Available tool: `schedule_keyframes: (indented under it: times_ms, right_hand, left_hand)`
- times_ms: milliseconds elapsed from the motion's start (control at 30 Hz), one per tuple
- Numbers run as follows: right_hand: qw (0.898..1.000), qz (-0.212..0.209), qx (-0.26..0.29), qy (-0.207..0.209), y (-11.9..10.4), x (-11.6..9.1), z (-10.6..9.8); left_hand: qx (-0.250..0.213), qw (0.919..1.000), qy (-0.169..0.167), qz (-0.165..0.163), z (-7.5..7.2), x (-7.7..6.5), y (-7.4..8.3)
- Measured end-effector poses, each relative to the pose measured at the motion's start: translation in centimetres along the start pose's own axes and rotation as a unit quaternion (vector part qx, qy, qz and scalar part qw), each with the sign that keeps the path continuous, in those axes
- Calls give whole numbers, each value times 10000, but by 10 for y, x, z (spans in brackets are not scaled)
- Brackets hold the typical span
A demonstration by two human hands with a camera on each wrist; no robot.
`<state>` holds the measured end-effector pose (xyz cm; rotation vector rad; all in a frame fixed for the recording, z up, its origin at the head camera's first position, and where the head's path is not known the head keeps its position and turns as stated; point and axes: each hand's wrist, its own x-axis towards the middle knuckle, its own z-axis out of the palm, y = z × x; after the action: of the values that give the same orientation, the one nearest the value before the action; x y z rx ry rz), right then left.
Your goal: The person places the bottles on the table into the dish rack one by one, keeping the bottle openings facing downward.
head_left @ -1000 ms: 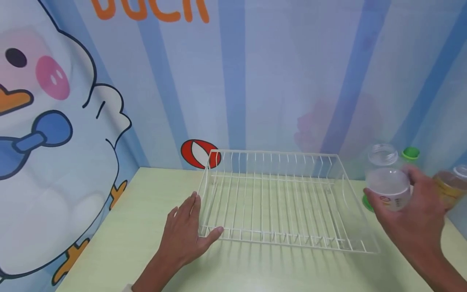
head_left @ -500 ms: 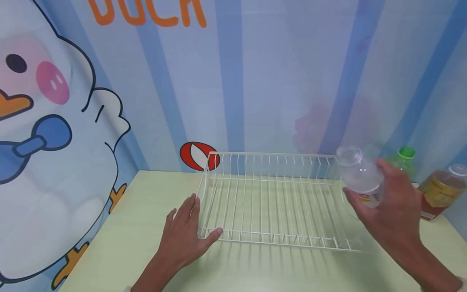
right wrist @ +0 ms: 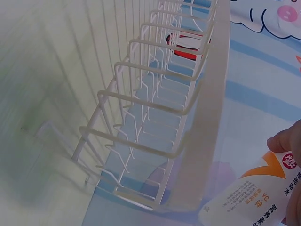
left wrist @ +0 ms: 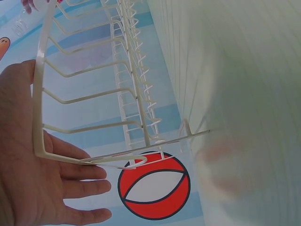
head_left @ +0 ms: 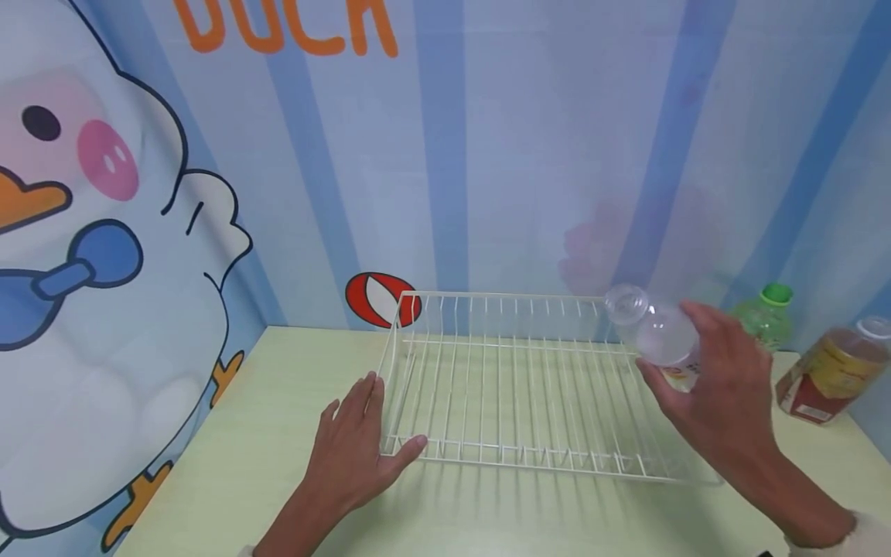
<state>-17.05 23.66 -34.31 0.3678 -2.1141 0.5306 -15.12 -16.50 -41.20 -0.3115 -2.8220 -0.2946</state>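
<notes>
My right hand [head_left: 727, 394] grips a clear plastic bottle [head_left: 664, 336] above the right end of a white wire dish rack [head_left: 515, 456]. The bottle leans, its neck pointing up and left. In the right wrist view its white and orange label [right wrist: 263, 188] shows beside the rack. My left hand [head_left: 351, 445] rests against the rack's left front corner with fingers straight and thumb spread over the front rail. The left wrist view has the palm [left wrist: 28, 165] against the corner wire, its fingers extended past it.
A green bottle [head_left: 769, 317] stands at the back right of the pale table [head_left: 445, 510]. Right of it is a tilted bottle of brown liquid with a yellow and red label [head_left: 831, 375]. A cartoon duck curtain [head_left: 515, 155] hangs behind the table.
My right hand has carried the clear bottle leftward from beside the other bottles to over the rack's right end, and it tilts more. The left hand stays at the rack corner.
</notes>
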Motion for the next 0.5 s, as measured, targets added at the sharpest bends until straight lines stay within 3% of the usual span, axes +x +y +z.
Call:
schedule_keyframes:
  times_ms: [500]
  right_hand:
    - [9987, -504, 77, 33, -5, 1, 17]
  left_hand:
    - [84, 9991, -384, -140, -4, 2, 2]
